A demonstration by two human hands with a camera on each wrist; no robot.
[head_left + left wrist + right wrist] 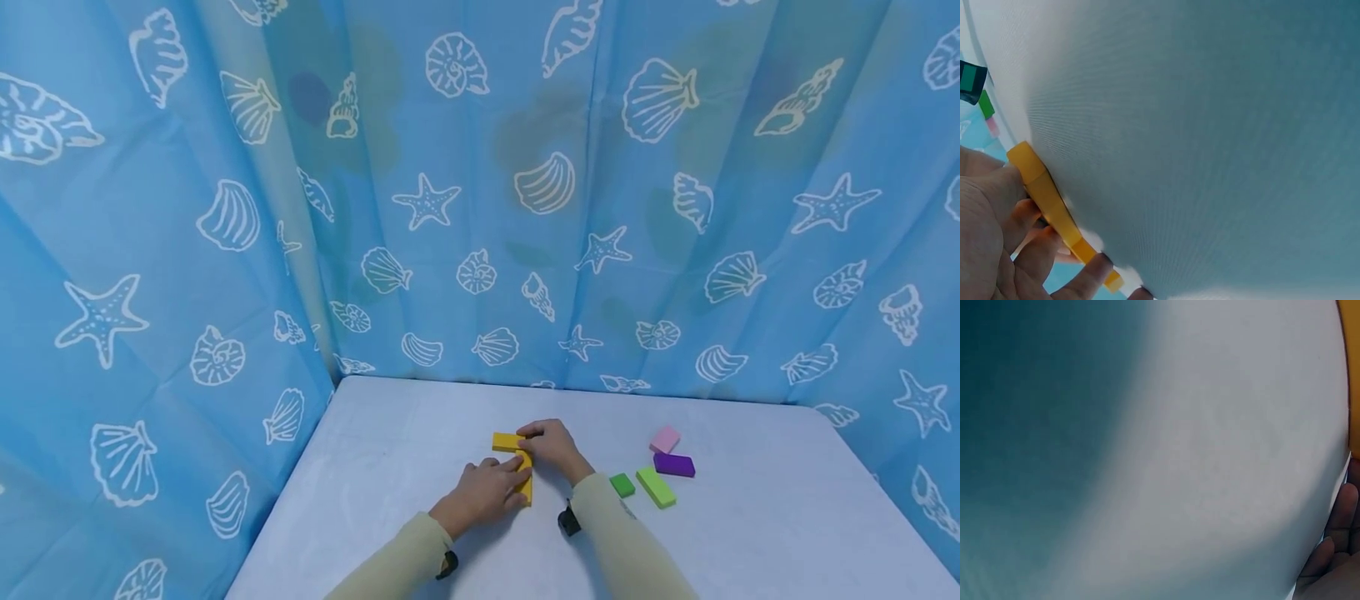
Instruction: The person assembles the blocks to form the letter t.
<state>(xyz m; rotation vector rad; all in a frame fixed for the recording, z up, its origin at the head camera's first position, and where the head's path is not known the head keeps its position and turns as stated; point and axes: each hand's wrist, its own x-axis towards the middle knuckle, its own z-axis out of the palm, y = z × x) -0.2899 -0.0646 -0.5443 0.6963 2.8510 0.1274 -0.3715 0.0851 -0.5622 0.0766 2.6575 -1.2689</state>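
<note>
Sleeves [397, 558]: your pale cuffs enter at the bottom of the head view; the near edge of the worktop [787, 517] is out of frame.
Left hand [483, 493]: your fingers bend over the near yellow block [527, 490], thumb toward its near end, the grasp no wider than the block; you seem to steady it from the left against sliding.
Near yellow block: points toward the far edge, left of the worktop's middle; your fingertips partly hide whether it touches the other yellow one.
Right hand [553, 446]: your thumb and fingers, barely parted, pinch the right end of the far yellow block [507, 442]; reaching from the right probably leaves the left hand room.
Far yellow block: lies crosswise, roughly parallel to the far edge, left end bare; the pair forms a corner, likely why each has a hand.
Loose blocks: light green block [656, 488], green block [622, 485], purple block [673, 465] and pink block [664, 439] lie nearer the right edge, apparently out of your hands' way.
Curtain [450, 250]: blue with white shells, beyond the far edge.
Left wrist view: shows you the near block's end jutting past your thumb, clearer than from above.
Right wrist view: gives you only fingers and a yellow strip; I cannot tell which block.
Head view: alone shows all four loose blocks.
</note>
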